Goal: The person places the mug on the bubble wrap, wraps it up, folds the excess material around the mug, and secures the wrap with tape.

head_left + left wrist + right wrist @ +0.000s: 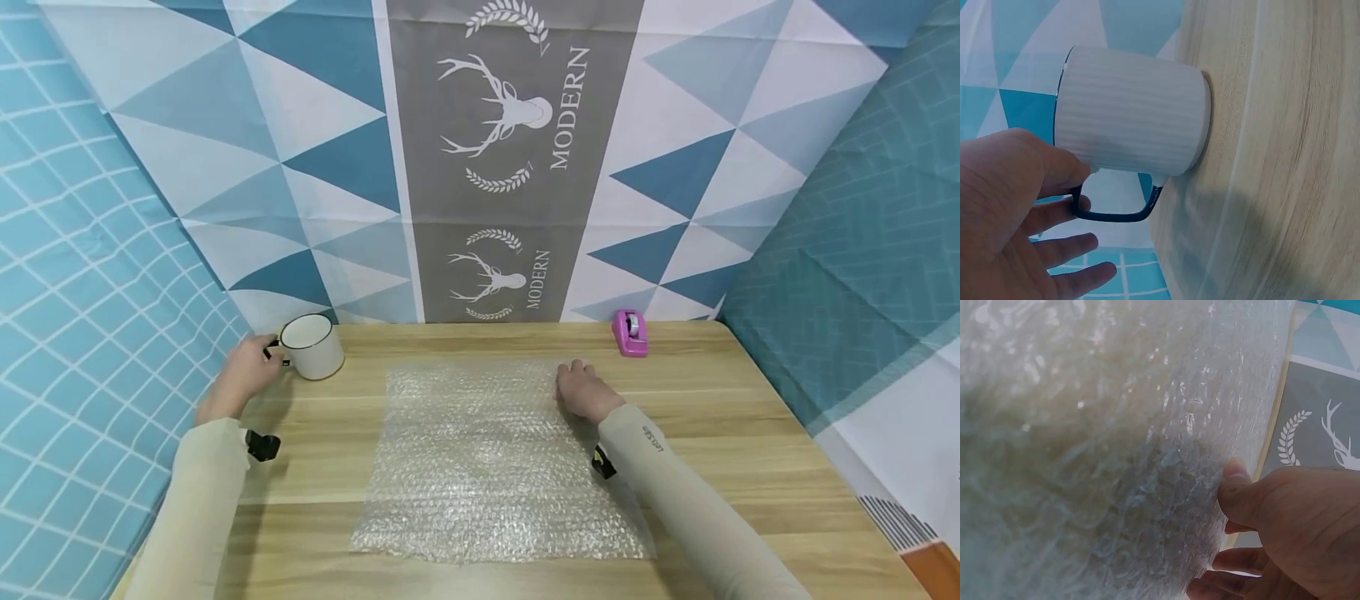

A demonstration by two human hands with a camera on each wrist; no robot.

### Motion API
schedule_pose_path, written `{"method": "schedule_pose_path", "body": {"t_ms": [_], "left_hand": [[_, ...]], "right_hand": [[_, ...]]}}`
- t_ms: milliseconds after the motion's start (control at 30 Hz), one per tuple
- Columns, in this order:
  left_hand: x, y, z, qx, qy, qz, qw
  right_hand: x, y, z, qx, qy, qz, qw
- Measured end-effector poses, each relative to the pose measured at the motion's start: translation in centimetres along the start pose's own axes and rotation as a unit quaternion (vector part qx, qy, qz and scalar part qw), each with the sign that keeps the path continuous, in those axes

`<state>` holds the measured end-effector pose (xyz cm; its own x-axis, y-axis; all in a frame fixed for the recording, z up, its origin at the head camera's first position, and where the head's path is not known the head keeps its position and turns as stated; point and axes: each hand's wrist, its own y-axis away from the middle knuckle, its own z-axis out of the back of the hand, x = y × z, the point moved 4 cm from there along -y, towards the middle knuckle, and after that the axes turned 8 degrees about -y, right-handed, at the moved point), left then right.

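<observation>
A white mug (315,354) with a dark rim and a dark handle (1116,217) stands upright at the table's back left. My left hand (243,375) pinches the top of that handle between thumb and index finger, the other fingers spread below it. A clear sheet of bubble wrap (480,467) lies flat across the middle of the table. At its far right corner, my right hand (588,393) pinches the edge; the right wrist view shows the thumb (1235,487) on top, with the fingertips partly hidden under the sheet.
A pink tape dispenser (631,333) sits near the back edge, right of the bubble wrap. Patterned cloth (337,167) hangs behind the wooden table (720,467) and along both sides. Blue checked cloth (90,333) runs close to the left arm.
</observation>
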<state>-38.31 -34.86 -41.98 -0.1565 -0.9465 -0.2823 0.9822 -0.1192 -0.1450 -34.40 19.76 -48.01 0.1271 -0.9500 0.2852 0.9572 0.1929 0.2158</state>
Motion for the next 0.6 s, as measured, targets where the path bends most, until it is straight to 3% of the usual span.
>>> {"method": "schedule_pose_path", "body": {"t_ms": [133,333,600], "left_hand": [[0.1,0.5,0.3,-0.012,-0.004,-0.005,0.9999],[0.3,1.2,0.4,-0.001,0.017,0.011,0.9998],[0.4,1.6,0.4,0.011,0.01,0.008,0.9999]], "right_hand": [[0.0,-0.1,0.1,0.0,0.006,-0.002,1.0],[0.0,-0.3,0.0,0.002,0.007,-0.005,1.0],[0.1,-0.1,0.0,0.001,0.004,-0.003,1.0]]}}
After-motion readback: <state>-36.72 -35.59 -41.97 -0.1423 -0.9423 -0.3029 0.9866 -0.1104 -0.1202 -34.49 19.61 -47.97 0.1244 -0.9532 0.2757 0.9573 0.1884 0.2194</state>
